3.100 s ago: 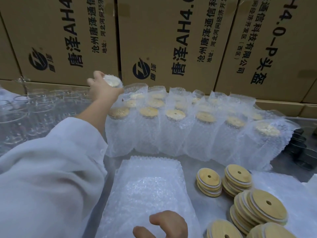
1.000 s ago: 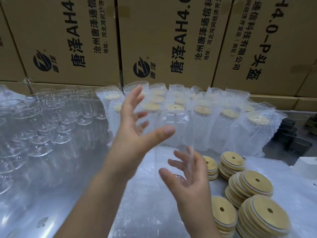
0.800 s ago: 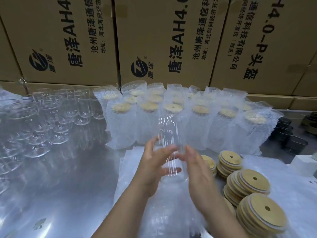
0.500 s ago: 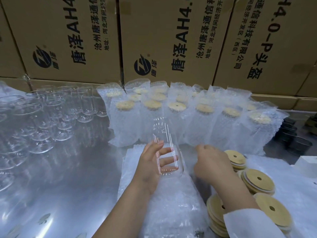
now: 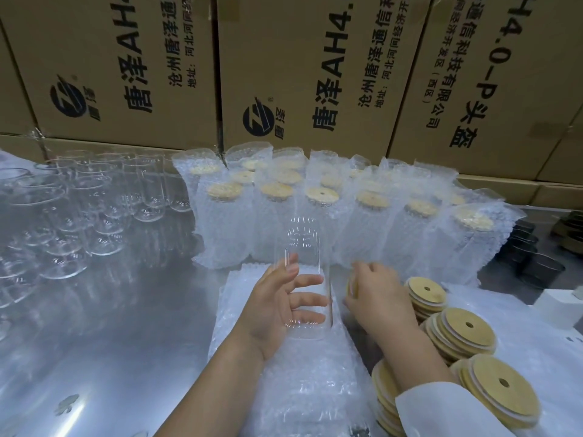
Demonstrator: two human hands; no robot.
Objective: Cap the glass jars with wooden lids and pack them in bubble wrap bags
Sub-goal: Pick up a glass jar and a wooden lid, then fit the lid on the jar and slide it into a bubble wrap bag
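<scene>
My left hand (image 5: 277,307) grips a clear glass jar (image 5: 304,247), tilted with its mouth toward me, above a stack of flat bubble wrap bags (image 5: 299,389). My right hand (image 5: 375,298) is just right of the jar and holds one wooden lid (image 5: 352,283) on edge between its fingers. Stacks of wooden lids (image 5: 457,332) with centre holes lie to the right of that hand. Behind stand rows of capped jars in bubble wrap bags (image 5: 321,216).
Several empty glass jars (image 5: 94,203) crowd the left of the shiny metal table (image 5: 110,342). Printed cardboard boxes (image 5: 299,74) wall off the back. Dark round containers (image 5: 536,260) and a white box (image 5: 564,310) sit at the far right.
My left hand left a wrapped jar in the back row and took up an empty jar. My right hand let go of that jar, reached to the lid stacks and lifted one lid.
</scene>
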